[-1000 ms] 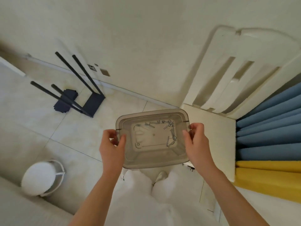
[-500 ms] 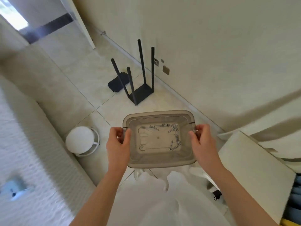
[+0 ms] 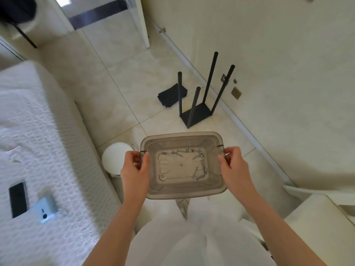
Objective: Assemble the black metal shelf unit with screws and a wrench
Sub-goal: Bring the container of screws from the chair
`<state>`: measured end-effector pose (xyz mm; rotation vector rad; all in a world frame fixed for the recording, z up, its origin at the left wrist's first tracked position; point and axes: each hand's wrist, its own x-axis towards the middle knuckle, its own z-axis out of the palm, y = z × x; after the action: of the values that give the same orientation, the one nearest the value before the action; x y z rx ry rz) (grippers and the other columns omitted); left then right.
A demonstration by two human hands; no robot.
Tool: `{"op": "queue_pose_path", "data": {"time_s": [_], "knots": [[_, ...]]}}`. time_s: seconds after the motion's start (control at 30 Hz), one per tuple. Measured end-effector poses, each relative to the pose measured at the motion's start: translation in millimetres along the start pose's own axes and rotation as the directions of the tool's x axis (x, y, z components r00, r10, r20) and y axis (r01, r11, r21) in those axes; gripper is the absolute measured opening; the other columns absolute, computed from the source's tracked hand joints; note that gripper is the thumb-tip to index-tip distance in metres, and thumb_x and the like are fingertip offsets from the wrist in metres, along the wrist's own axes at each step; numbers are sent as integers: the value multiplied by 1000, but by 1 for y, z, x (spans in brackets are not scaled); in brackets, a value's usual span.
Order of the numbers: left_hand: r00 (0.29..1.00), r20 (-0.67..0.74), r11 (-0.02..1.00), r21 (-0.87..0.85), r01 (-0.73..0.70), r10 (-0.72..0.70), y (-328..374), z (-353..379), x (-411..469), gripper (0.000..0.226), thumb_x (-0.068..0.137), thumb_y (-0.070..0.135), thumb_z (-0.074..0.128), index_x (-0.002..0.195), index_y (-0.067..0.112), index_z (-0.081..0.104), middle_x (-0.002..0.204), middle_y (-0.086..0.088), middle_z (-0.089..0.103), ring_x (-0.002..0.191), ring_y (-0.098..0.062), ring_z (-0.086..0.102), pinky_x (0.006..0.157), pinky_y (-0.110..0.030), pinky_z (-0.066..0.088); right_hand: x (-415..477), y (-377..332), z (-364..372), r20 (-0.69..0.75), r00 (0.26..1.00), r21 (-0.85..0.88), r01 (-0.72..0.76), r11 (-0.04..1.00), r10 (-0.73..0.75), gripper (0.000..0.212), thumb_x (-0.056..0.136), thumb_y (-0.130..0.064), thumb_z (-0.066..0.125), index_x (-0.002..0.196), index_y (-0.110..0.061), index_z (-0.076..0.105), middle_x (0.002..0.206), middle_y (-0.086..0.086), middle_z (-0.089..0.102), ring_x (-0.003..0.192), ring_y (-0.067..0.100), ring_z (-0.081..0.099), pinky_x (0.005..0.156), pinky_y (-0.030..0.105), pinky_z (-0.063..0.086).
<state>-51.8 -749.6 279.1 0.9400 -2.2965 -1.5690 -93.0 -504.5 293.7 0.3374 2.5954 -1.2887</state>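
I carry a translucent grey plastic bin [image 3: 184, 191] in front of my waist. My left hand [image 3: 135, 169] grips its left rim and my right hand [image 3: 233, 167] grips its right rim. Several silver screws [image 3: 199, 164] lie loose on the bin's bottom, mostly toward the right side. On the floor ahead, by the wall, stands the black metal shelf unit [image 3: 197, 114]: a base plate with several upright posts. A stack of black shelf panels [image 3: 171, 96] lies flat on the tiles just left of it.
A white bed [image 3: 38, 150] fills the left side, with a black phone [image 3: 18, 199] and a light blue device [image 3: 46, 208] on it. A white round bin [image 3: 115, 160] stands on the floor by the bed. A white board [image 3: 322, 214] lies at right.
The view has swung left and the shelf unit now sits ahead and closer. Both hands keep the same grip on the bin; the screws have barely shifted.
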Motion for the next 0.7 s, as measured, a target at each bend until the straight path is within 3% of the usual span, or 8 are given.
{"op": "queue_pose_path", "data": {"time_s": [0.23,0.33,0.5,0.6,0.7], "knots": [[998,-38,998,25,55,-54,15,25,79,14,93,34,62,87,24,54,72,19,57,58,-2,49,55,-18,44,91,-40,20,29,999,9,15,1000,-15,12,100,-21,54,107,-22,43,73,-5,57,62,6,55,50,5,41],[996,-58,990,116,75,-68,33,43,126,12,92,32,62,86,25,54,74,11,58,61,0,53,54,-16,39,138,-60,23,61,998,25,-6,1000,5,13,99,-20,54,107,-20,45,74,-3,57,62,7,55,50,4,40],[992,0,971,206,121,-124,75,72,206,11,92,34,60,87,27,54,79,9,61,66,-1,55,54,-21,39,224,-100,16,106,994,-9,9,1000,-8,13,98,-19,56,106,-20,46,73,-5,57,57,0,57,49,5,40],[994,53,978,189,85,-97,99,89,249,10,91,26,62,88,26,52,81,8,60,62,-2,54,54,-19,43,276,-124,7,99,994,-35,53,998,-50,13,98,-19,57,106,-20,47,75,-6,56,58,-8,56,50,6,41],[988,115,977,197,75,-99,118,104,286,13,87,16,62,89,24,51,82,5,59,60,-1,54,52,-23,48,318,-145,3,61,995,-57,85,995,-81,15,97,-19,57,108,-21,47,78,-11,56,61,-3,57,55,4,41]]}}
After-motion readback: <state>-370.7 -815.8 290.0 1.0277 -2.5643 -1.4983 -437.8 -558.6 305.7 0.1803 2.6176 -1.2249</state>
